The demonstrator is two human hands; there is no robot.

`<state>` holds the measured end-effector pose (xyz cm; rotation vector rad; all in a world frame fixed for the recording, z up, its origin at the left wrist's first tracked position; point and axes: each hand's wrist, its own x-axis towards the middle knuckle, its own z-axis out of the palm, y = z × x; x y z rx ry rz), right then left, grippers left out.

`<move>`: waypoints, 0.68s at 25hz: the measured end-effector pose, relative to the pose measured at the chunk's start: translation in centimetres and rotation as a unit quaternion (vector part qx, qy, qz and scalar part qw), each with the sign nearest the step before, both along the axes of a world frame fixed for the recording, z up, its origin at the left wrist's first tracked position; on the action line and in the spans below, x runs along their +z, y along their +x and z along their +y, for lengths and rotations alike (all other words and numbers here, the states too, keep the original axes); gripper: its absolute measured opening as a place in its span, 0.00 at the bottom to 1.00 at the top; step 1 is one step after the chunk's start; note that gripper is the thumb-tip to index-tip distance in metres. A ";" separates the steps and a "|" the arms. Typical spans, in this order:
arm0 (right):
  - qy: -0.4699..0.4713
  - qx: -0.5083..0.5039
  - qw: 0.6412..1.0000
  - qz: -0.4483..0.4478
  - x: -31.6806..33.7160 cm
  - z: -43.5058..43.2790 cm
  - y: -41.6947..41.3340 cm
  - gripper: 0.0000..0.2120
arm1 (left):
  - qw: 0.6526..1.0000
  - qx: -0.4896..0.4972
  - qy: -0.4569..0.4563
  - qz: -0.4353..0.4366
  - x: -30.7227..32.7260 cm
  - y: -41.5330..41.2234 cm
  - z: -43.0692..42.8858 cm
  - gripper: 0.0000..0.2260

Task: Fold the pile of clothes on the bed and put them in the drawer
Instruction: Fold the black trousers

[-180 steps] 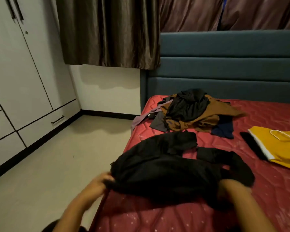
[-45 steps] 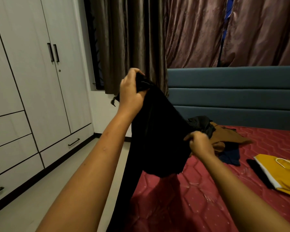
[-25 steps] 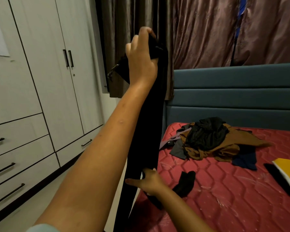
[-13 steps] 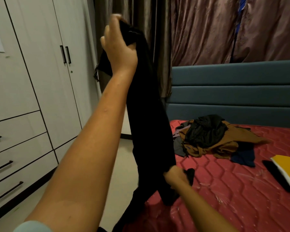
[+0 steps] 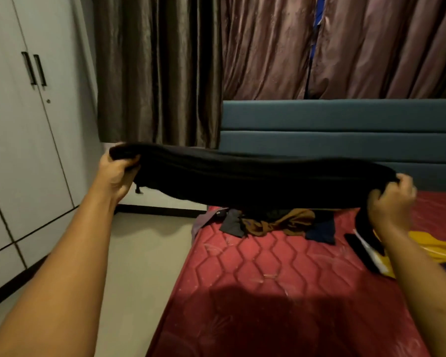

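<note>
The black garment (image 5: 255, 181) hangs stretched level in the air above the bed (image 5: 268, 274), bunched into a long band. The left hand (image 5: 117, 172) grips one end in a fist; the right hand (image 5: 392, 204) clutches the other, fingers curled round the cloth. Beyond lies the pile (image 5: 276, 222), with a yellow piece (image 5: 435, 249) to its right. My worry is that the bunched layers may twist when laid down, giving a crooked fold, and the tail below the right hand may snag the yellow piece.

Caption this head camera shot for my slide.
Left hand and right hand hold a black garment stretched above the red bed.
</note>
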<state>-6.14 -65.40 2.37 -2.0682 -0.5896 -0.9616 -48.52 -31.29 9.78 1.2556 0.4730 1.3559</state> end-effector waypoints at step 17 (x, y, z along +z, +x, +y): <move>-0.058 0.023 0.809 0.584 -27.2 -7.5 -1.2 0.13 | 0.557 -0.017 0.299 0.774 -29.3 8.4 -12.0 0.16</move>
